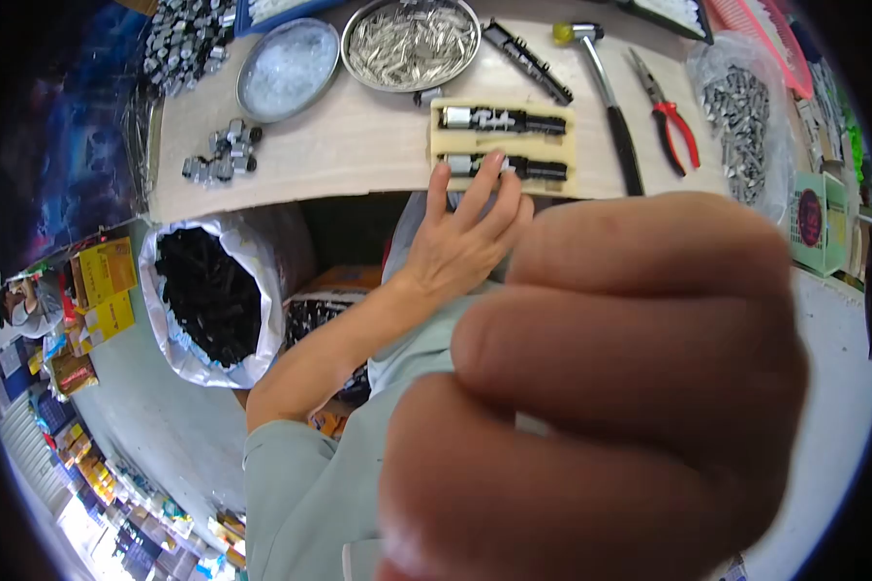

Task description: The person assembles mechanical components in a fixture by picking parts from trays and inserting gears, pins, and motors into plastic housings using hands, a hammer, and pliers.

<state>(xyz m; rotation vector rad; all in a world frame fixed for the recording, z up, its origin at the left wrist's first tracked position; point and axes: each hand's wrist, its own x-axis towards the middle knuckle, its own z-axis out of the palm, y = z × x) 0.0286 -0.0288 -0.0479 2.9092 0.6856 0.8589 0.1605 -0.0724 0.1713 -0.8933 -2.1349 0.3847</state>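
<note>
My left hand [470, 232] is open, its fingers spread over the lower black assembly [543, 169] with a silver cylinder at its left end. Fingertips appear to rest on that assembly. It lies in a cream fixture block [502, 143], and a similar black assembly [538, 123] lies in the slot above. Close to the camera, my right hand [639, 368] looms large and blurred with its fingers curled closed. What it holds, if anything, is hidden.
Beyond the fixture stand a bowl of silver pins [412, 48] and a dish of clear pieces [289, 73]. A hammer [610, 107], pliers [664, 111] and a black strip [528, 60] lie to the right. Metal cylinders [225, 155] sit left. Below stands a sack of black parts [208, 300].
</note>
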